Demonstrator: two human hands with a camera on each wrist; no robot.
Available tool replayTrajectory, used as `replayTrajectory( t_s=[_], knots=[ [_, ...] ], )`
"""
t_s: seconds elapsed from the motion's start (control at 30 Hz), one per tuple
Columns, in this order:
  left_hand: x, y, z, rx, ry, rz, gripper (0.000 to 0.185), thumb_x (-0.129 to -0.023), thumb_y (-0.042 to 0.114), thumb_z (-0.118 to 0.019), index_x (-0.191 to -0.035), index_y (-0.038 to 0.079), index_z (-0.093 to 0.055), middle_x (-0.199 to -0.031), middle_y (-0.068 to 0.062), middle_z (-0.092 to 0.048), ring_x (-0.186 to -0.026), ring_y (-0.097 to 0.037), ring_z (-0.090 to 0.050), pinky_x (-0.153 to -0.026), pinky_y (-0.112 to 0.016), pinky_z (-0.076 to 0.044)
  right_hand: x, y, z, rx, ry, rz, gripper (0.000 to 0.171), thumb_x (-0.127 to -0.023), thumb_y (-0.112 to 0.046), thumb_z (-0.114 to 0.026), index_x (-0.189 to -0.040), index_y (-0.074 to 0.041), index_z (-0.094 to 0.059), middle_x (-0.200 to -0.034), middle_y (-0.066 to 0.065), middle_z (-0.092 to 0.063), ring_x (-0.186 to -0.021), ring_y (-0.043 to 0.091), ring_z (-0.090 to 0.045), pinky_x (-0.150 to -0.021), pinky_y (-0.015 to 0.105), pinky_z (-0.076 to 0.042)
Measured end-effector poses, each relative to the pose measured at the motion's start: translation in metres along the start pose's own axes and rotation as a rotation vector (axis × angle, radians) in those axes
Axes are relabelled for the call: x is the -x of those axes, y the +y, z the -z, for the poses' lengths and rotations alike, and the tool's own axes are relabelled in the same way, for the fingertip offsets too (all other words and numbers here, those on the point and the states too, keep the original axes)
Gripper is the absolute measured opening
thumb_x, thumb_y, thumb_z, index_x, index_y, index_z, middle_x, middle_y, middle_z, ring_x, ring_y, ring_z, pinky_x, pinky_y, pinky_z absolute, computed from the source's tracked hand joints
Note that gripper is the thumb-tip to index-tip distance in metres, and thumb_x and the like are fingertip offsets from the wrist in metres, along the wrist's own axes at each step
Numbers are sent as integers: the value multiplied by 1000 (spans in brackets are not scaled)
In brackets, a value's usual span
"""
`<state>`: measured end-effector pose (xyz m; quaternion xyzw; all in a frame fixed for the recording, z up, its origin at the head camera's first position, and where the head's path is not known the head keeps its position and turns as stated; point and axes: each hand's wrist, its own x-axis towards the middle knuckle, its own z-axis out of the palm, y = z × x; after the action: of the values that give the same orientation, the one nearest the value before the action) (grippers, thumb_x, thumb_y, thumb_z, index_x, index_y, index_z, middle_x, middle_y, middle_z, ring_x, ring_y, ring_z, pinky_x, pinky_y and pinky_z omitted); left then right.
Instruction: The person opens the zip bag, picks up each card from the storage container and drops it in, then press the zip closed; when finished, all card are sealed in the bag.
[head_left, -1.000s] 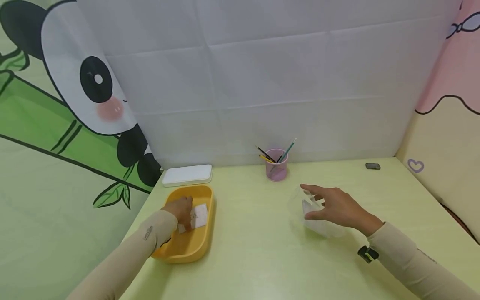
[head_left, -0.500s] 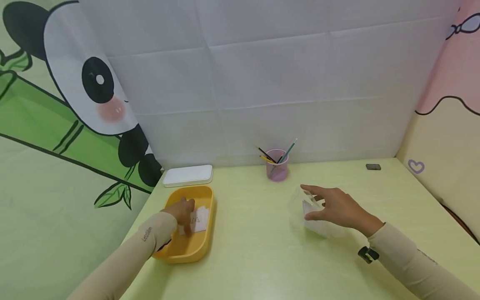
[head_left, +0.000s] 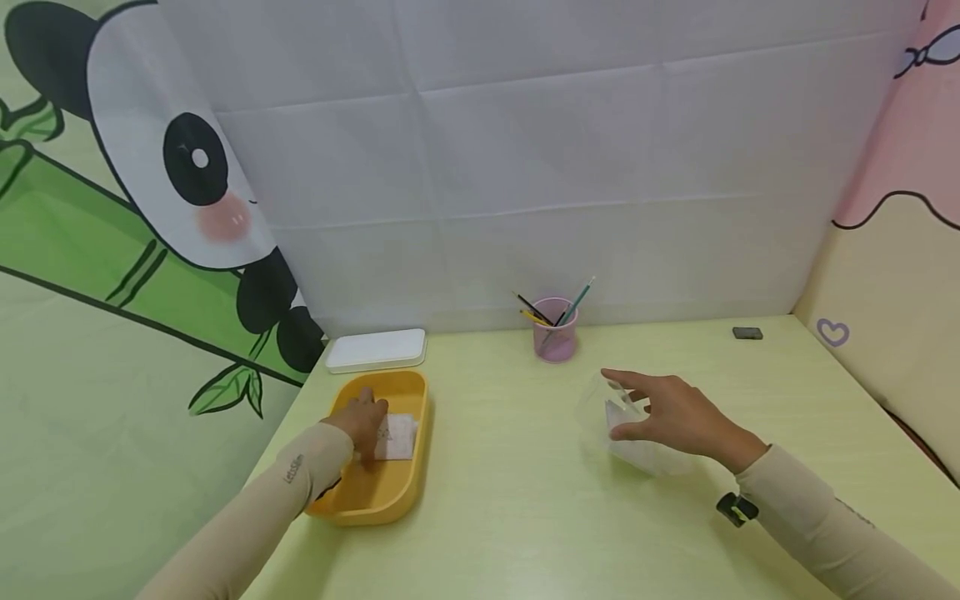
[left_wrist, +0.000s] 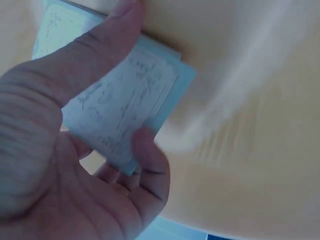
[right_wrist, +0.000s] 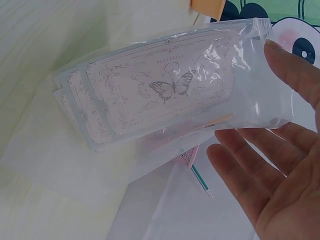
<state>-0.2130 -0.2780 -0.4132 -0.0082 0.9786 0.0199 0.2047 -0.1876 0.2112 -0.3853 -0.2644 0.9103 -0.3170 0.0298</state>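
Inside the yellow tray [head_left: 420, 433], my left hand [head_left: 362, 423] grips a small stack of printed cards [head_left: 396, 437]. The left wrist view has the thumb across the top card [left_wrist: 115, 100] and a bent finger against its lower edge; the card is pale with a fine line drawing and a blue border. My right hand [head_left: 671, 417] holds a clear plastic bag [right_wrist: 255, 95] at its mouth, thumb on one edge and fingers on the other. Several cards lie in the bag, and the front card [right_wrist: 165, 85] bears a butterfly.
A pink mesh pencil cup [head_left: 554, 340] with several pencils stands at the back of the table [head_left: 510, 500]. Behind the tray lies a white flat box [head_left: 377, 350]. A small dark object [head_left: 747, 333] sits at the back right. White cloth [head_left: 525, 150] hangs behind.
My left hand has shifted slightly among the cards, which fanned out and now sit more squarely together in the tray. The right hand and the bag have stayed in place.
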Motion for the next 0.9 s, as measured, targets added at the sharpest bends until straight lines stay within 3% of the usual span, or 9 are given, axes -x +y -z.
replayTrajectory(
  t_s=[0.23, 0.33, 0.47, 0.63, 0.9],
  knots=[
    [-1, -3, 2, 31, -4, 9, 77, -68, 12, -93, -133, 6, -53, -132, -18, -51, -100, -31, -51, -99, -58, -44, 0, 0, 1, 9, 4, 0, 85, -80, -49, -82, -152, -25, -46, -139, 7, -59, -108, 31, -66, -79, 48, -54],
    [0, -4, 2, 0, -24, -10, 65, -71, 15, -92, -125, 6, -57, -115, -12, -59, -93, -28, -54, -94, -52, -47, 0, 0, 1, 12, 4, 3, 85, -80, -49, -82, -152, -25, -45, -139, 7, -59, -109, 30, -66, -79, 47, -54],
    [-1, -8, 3, -18, -52, -14, 48, -73, 20, -90, -112, 9, -63, -94, -4, -58, -85, -25, -54, -84, -45, -48, 0, 0, 1, 11, 7, 8, 85, -80, -48, -82, -152, -25, -46, -139, 6, -59, -109, 29, -65, -79, 46, -54],
    [-1, -11, 2, -37, -63, -40, 49, -73, 23, -88, -113, 9, -63, -92, -3, -58, -84, -24, -54, -82, -43, -48, 0, 0, 0, 8, 4, 11, 85, -80, -49, -82, -152, -25, -45, -139, 7, -59, -110, 30, -65, -80, 46, -54],
    [3, -14, 1, -27, -52, -29, 55, -72, 31, -88, -116, 5, -66, -93, -3, -57, -84, -23, -53, -82, -42, -48, 1, -2, 1, 6, 2, 1, 85, -80, -48, -82, -153, -24, -45, -140, 7, -59, -110, 31, -65, -80, 48, -54]
  ],
)
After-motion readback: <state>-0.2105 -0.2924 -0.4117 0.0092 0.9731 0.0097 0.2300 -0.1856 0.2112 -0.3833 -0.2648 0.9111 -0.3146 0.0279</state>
